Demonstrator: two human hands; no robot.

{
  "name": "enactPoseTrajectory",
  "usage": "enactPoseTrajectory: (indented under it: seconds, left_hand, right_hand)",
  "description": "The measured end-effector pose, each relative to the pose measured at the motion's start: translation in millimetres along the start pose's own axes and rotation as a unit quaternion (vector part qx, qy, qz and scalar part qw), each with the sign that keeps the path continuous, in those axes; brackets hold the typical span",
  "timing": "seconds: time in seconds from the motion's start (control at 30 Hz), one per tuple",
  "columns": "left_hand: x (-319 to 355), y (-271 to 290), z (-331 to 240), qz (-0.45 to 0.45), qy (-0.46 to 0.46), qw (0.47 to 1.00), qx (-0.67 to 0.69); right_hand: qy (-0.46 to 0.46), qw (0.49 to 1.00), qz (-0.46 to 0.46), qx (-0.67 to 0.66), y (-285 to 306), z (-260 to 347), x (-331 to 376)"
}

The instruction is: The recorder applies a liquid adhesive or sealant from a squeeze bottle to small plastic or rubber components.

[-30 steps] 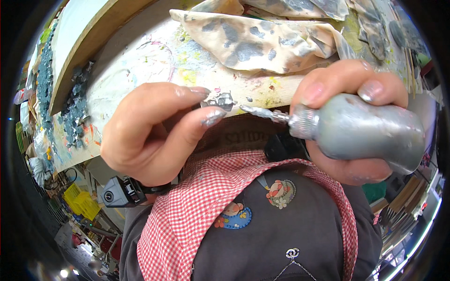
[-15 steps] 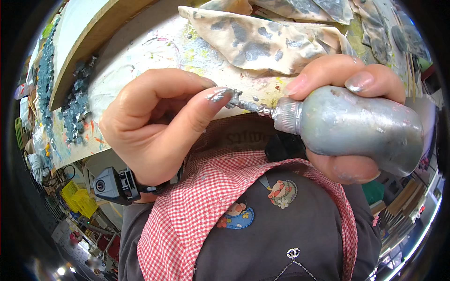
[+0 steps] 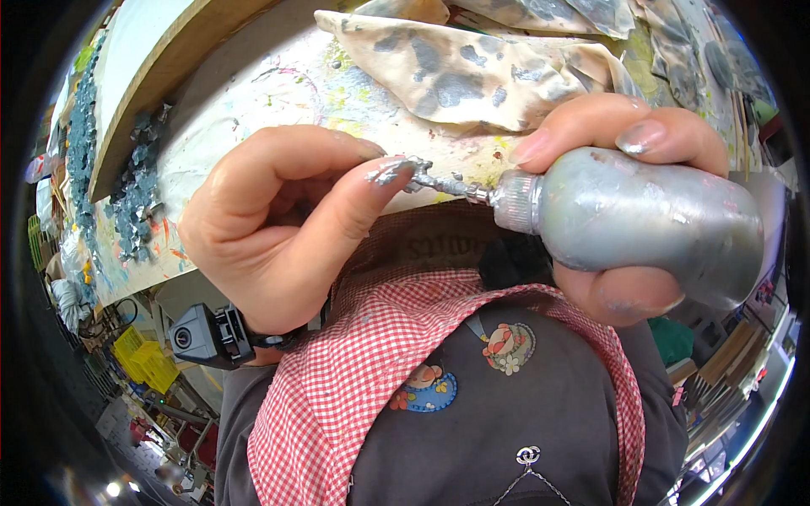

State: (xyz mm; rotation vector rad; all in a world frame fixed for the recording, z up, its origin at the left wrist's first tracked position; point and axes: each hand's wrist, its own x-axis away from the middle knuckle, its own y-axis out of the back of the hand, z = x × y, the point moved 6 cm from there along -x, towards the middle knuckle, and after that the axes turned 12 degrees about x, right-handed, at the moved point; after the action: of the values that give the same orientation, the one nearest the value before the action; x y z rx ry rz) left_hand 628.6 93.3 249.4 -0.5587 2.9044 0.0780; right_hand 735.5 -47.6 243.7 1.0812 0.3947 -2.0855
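My right hand (image 3: 624,135) is wrapped round a translucent squeeze bottle (image 3: 650,223) of silver-grey paint, lying on its side with its thin metal nozzle (image 3: 479,195) pointing left. Silver smears mark the nails. Thumb and forefinger of my left hand (image 3: 278,219) pinch a tiny silver-coated piece (image 3: 418,173); its exact shape is too small to make out. Between that piece and the nozzle runs a silver strand, and the tip appears to touch or nearly touch the piece. A black device is strapped to my left wrist.
Behind my hands, a beige cloth (image 3: 472,76) blotched with grey paint lies on a paint-stained white table (image 3: 245,110). Several small dark blue-grey pieces (image 3: 139,185) line a wooden-edged board (image 3: 139,110) at left. Yellow crates (image 3: 145,358) stand low at left.
The bottle has tilted slightly, its base rising a little, and the nozzle has shifted slightly against the small piece. My left hand keeps its pinch, almost still.
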Motion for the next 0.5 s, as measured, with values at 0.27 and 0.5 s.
enactPoseTrajectory:
  seconds: [0.27,0.5]
  left_hand:
    - [1.9,1.7,-0.1,0.018,-0.01,1.0,-0.021]
    - [1.4,-1.3,0.1,0.025,-0.015,1.0,-0.008]
  right_hand:
    - [0.001,1.0,-0.006,-0.009,1.4,0.6,-1.9]
    - [-0.027,0.998,0.044,0.019,4.1,-0.8,-1.6]
